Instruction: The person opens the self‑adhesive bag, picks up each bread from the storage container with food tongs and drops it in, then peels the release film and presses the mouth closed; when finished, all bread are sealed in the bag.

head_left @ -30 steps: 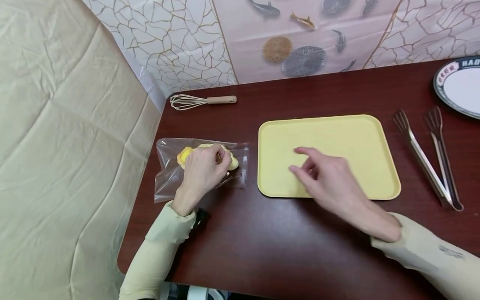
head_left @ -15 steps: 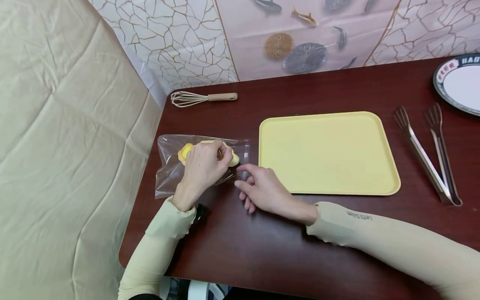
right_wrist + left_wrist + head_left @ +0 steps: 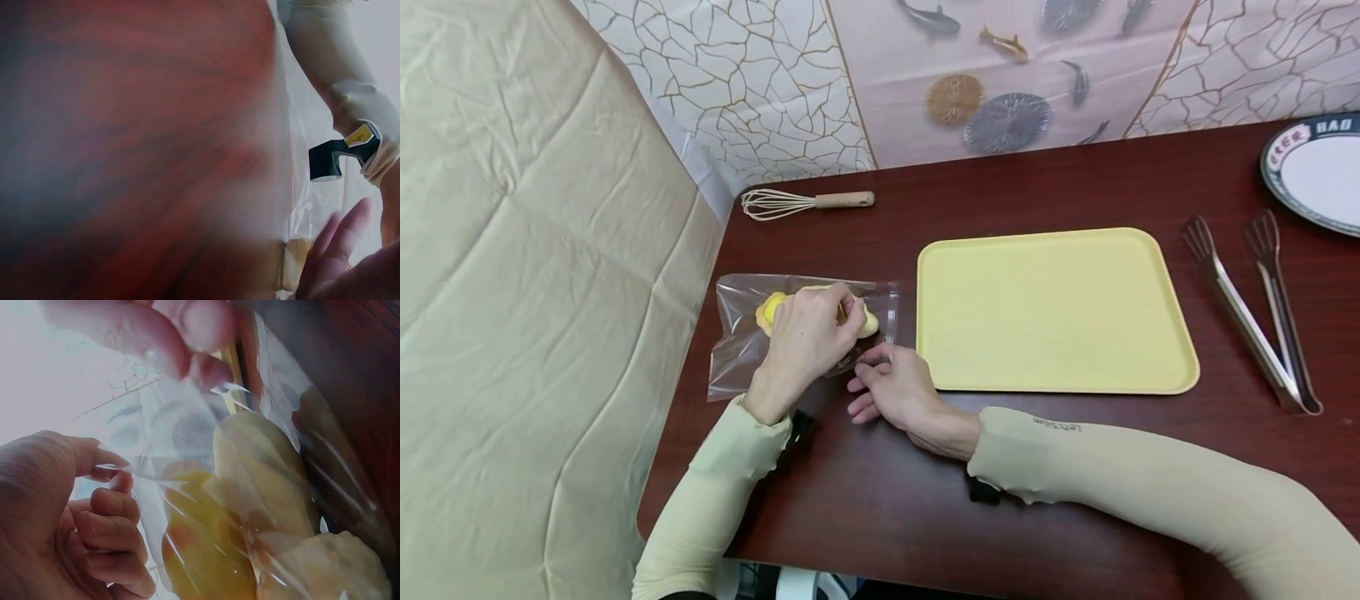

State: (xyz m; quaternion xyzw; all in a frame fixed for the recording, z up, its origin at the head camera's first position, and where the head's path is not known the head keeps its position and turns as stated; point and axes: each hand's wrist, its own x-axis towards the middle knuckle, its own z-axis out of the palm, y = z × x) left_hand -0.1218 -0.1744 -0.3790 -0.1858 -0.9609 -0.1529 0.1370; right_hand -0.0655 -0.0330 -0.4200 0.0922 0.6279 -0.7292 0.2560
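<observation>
A clear plastic zip bag [image 3: 730, 367] lies at the left of the table with bread-like pieces inside. One is a yellow tart-like piece [image 3: 770, 312] with an orange rim; a pale roll [image 3: 870, 325] sits to its right. My left hand [image 3: 808, 333] is over the bag and pinches up its film between thumb and index finger, plainly so in the left wrist view. My right hand [image 3: 898, 387] is at the bag's near right corner by the zip edge, its thumb and index finger pinching the film. The left hand hides part of the pieces.
A yellow tray [image 3: 1060, 308] lies right of the bag. Metal tongs [image 3: 1255, 333] lie spread beyond it, with a dark-rimmed plate [image 3: 1330, 175] at the far right. A whisk [image 3: 842, 200] is near the back edge. A beige cloth [image 3: 535, 333] hangs along the left side.
My right hand has moved left from above the tray to the bag's near right corner and taken hold of the film. My left hand has stayed in place on the bag.
</observation>
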